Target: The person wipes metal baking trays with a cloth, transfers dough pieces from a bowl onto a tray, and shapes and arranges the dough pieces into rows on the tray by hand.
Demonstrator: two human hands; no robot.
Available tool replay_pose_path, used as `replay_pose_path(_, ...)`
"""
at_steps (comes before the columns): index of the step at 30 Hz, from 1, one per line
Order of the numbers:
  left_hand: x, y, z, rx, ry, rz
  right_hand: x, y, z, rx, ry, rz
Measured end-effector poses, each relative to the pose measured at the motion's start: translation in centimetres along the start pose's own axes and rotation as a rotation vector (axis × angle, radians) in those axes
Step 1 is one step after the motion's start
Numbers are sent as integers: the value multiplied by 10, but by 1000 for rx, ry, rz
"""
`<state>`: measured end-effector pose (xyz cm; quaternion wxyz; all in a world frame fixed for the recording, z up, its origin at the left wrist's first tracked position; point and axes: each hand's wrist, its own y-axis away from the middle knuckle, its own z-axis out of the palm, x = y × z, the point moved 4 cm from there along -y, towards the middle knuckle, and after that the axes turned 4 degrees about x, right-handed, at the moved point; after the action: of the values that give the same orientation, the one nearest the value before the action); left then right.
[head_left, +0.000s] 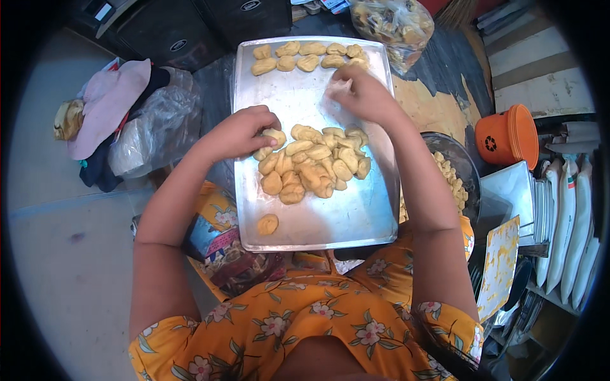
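A shiny metal tray (254,209) lies in front of me. Two rows of yellowish-tan, dough-like pieces (307,62) run along its far edge, and a loose heap of similar pieces (311,159) covers its middle. One lone piece (267,223) sits at the near left. My left hand (241,131) is closed at the heap's left side, thumb and fingers around a dough piece (274,136). Over the tray's far right part hovers my right hand (361,92), just short of the rows' right end. Its fingertips are smeared by motion, so whether they hold anything is unclear.
Right of the tray stands a dark tub (471,184) with more small pieces, beside an orange bucket (508,136). A filled clear plastic bag (394,28) is at the far right. Leftward lie a pink hat (111,105) and plastic wrap (155,127). Stacked metal trays (515,197) stand far right.
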<state>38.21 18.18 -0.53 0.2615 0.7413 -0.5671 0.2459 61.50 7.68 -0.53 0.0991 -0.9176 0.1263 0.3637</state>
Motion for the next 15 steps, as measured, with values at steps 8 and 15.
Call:
replay_pose_path(8,-36,-33,-23,597,-127,-203,-50,4,68,-415,-1,-71)
replay_pose_path(15,-39,-44,-27,736,-237,-43,-32,-33,60,203,-85,-45)
